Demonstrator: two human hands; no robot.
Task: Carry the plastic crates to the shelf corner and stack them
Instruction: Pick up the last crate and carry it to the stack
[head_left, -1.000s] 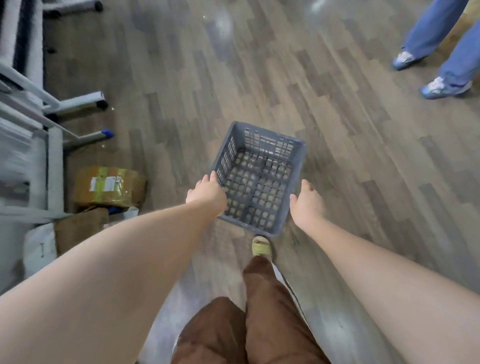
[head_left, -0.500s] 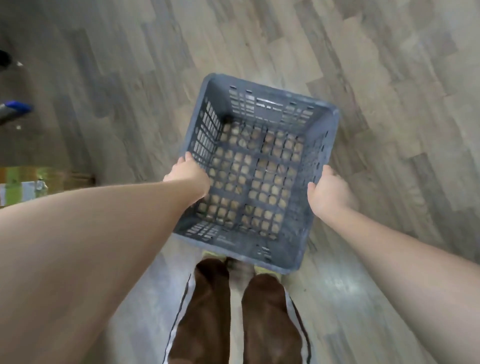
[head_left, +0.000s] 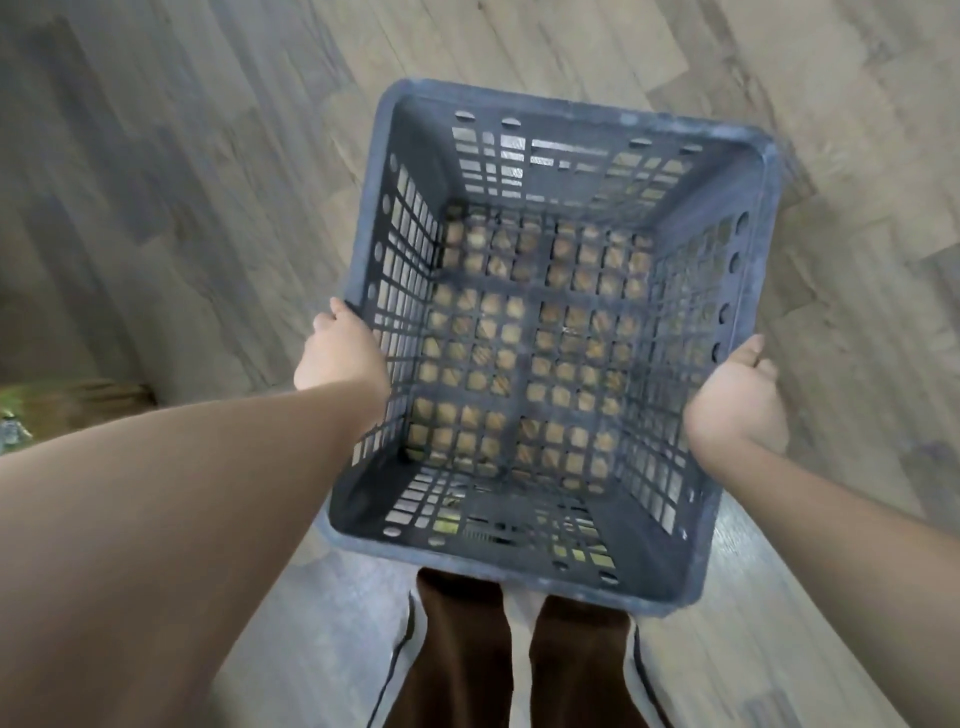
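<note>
A dark blue-grey plastic crate (head_left: 571, 119) with slotted walls and a grid bottom fills the middle of the view, held up above the wooden floor. It is empty. My left hand (head_left: 340, 358) grips the crate's left rim, fingers curled over the edge. My right hand (head_left: 735, 400) clasps the right rim from outside. The crate hangs level in front of my legs in brown trousers (head_left: 457, 654). No shelf or other crate is in view.
Grey-brown wooden plank floor (head_left: 208, 182) lies all around. A brown taped parcel (head_left: 67, 402) shows blurred at the left edge, beside my left forearm.
Both hands closed on the crate's sides and lifted it off the floor toward me; it now looks much larger. The white rack and the other person's feet have left the view.
</note>
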